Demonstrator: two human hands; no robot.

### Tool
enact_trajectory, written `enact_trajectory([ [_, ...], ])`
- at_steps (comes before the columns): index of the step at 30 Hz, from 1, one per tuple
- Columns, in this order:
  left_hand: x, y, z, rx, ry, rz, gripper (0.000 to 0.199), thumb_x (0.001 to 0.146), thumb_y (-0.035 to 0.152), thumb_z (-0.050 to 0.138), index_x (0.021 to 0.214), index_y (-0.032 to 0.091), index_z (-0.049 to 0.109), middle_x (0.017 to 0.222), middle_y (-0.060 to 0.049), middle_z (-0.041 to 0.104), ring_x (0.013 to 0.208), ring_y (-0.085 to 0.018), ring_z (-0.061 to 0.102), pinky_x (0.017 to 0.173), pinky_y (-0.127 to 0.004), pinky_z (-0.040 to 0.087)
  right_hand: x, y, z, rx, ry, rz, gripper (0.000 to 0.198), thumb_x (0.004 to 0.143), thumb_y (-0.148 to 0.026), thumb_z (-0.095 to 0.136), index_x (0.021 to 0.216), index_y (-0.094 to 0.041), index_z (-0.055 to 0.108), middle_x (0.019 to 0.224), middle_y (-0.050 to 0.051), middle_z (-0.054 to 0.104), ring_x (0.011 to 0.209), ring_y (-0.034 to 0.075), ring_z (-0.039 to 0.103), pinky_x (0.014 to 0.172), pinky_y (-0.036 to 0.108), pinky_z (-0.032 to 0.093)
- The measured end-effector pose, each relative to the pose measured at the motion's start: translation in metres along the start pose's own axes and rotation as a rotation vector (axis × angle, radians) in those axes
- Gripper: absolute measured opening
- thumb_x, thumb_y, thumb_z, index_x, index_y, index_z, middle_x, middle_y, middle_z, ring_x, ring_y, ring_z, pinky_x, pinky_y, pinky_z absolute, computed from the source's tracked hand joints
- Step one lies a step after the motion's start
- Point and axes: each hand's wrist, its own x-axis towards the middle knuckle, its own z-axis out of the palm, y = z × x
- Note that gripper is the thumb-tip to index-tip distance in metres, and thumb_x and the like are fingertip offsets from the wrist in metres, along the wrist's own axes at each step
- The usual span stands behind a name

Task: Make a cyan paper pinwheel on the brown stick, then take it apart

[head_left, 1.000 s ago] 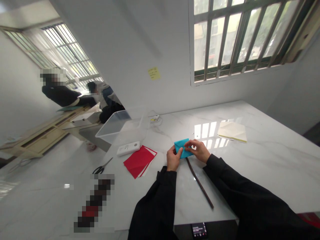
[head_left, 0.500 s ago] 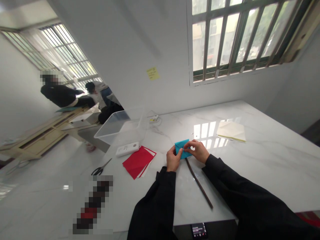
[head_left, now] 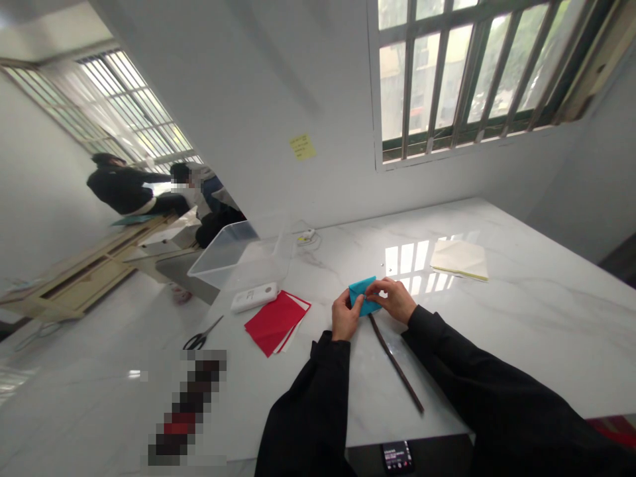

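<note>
My left hand (head_left: 344, 317) grips a small blue envelope-shaped pouch (head_left: 368, 285) from its left side, thumb across the front. The fingers of my right hand (head_left: 395, 300) are pinched together at the middle of the pouch's front. A tiny pale, shiny spot shows between thumb and fingers there, too small to name. Below the pouch, a thin dark brown strip (head_left: 397, 364) lies on the table, its upper end reaching the pouch's lower edge; whether they are joined I cannot tell. Two tiny shiny pieces (head_left: 390, 270) lie just beyond my hands.
Left of my hands are red sheets (head_left: 276, 322) over white ones, a white box-shaped device (head_left: 254, 297), black-handled scissors (head_left: 196, 340) and a clear plastic bin (head_left: 233, 265). Cream sheets (head_left: 460, 259) lie at right. A phone (head_left: 397, 457) sits at the near edge. Two people are farther off left.
Both hands keep nearly the same grip on the blue pouch, with only slight finger movement. The view has shifted very slightly. A person in the background has turned their head.
</note>
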Motion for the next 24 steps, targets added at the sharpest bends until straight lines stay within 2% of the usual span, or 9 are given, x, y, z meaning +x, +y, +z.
enact_trajectory([
  [12, 0.001, -0.001, -0.001, 0.043, 0.020, 0.007, 0.036, 0.087, 0.044, 0.070, 0.106, 0.014, 0.075, 0.098, -0.009, 0.078, 0.089, -0.023, 0.071, 0.084, -0.032, 0.057, 0.000, 0.005, 0.001, 0.014, -0.040, -0.024, 0.016, 0.088, -0.014, 0.072, 0.094, -0.025, 0.082, 0.082, 0.003, 0.074, 0.075, 0.017, 0.063, 0.076, 0.031, 0.051],
  [18, 0.002, -0.008, -0.002, 0.060, 0.032, -0.002, 0.037, 0.086, 0.045, 0.072, 0.107, 0.015, 0.076, 0.098, -0.007, 0.078, 0.089, -0.022, 0.071, 0.083, -0.031, 0.056, 0.000, 0.008, 0.004, -0.076, -0.031, -0.019, 0.013, 0.086, -0.014, 0.075, 0.092, -0.024, 0.081, 0.082, 0.002, 0.076, 0.077, 0.019, 0.064, 0.077, 0.032, 0.051],
  [24, 0.003, -0.004, -0.002, 0.067, 0.063, -0.016, 0.037, 0.083, 0.045, 0.074, 0.103, 0.014, 0.076, 0.094, -0.008, 0.078, 0.084, -0.022, 0.070, 0.079, -0.030, 0.055, 0.001, 0.008, 0.003, -0.180, -0.040, -0.091, 0.011, 0.089, -0.014, 0.072, 0.087, -0.023, 0.077, 0.085, 0.004, 0.075, 0.085, 0.023, 0.061, 0.081, 0.036, 0.049],
])
